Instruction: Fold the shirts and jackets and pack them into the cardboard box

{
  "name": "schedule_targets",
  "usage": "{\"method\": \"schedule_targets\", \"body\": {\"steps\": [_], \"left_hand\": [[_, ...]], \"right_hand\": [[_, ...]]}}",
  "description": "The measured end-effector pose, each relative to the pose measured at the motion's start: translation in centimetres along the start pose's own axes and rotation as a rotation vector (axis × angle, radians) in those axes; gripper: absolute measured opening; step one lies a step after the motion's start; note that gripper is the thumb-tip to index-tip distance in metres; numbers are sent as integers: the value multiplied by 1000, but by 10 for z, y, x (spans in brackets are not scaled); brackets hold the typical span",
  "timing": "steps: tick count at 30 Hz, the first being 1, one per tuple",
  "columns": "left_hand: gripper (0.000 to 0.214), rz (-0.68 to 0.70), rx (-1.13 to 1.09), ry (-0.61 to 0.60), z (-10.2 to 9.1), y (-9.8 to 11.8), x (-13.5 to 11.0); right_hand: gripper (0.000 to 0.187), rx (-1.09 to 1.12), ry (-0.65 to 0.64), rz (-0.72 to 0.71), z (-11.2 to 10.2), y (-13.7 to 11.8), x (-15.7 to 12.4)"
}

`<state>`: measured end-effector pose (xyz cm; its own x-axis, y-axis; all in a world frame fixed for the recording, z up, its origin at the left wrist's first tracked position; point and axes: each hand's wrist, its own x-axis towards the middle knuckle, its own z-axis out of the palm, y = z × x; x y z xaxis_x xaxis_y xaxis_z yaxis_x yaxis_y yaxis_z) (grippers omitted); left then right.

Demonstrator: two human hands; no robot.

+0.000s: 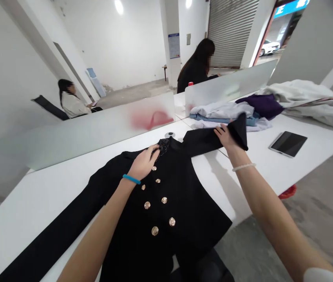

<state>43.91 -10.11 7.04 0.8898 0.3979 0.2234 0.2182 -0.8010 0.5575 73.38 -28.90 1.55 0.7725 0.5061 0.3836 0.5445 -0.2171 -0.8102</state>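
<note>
A black jacket (181,184) with two rows of gold buttons lies front up on the white table, its lower part hanging over the near edge. My left hand (144,160), with a blue band at the wrist, rests at the collar beside dark patterned trim (164,145), its fingers closed on the cloth there. Out to the right, my right hand (225,137) grips the jacket's sleeve (204,141) near its end. The cuff (239,131) stands raised and blurred beside that hand. One long sleeve (66,211) stretches toward the lower left. My thumbs are partly hidden.
Folded light and blue clothes (225,113), a purple cloth (260,105) and a pale garment heap (310,98) lie at the right back. A tablet (288,143) sits near the right edge. Frosted dividers (96,131) line the back; two people sit beyond.
</note>
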Motion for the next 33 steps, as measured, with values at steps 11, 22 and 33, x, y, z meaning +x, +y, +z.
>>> {"method": "schedule_targets", "body": {"steps": [11, 22, 33], "left_hand": [[56, -303, 520, -190, 49, -103, -47], [61, -348, 423, -130, 50, -91, -70], [51, -571, 480, 146, -13, -141, -83]], "right_hand": [[57, -753, -496, -105, 47, 34, -32], [58, -912, -277, -180, 46, 21, -68], [65, -699, -828, -402, 141, -32, -37]]}}
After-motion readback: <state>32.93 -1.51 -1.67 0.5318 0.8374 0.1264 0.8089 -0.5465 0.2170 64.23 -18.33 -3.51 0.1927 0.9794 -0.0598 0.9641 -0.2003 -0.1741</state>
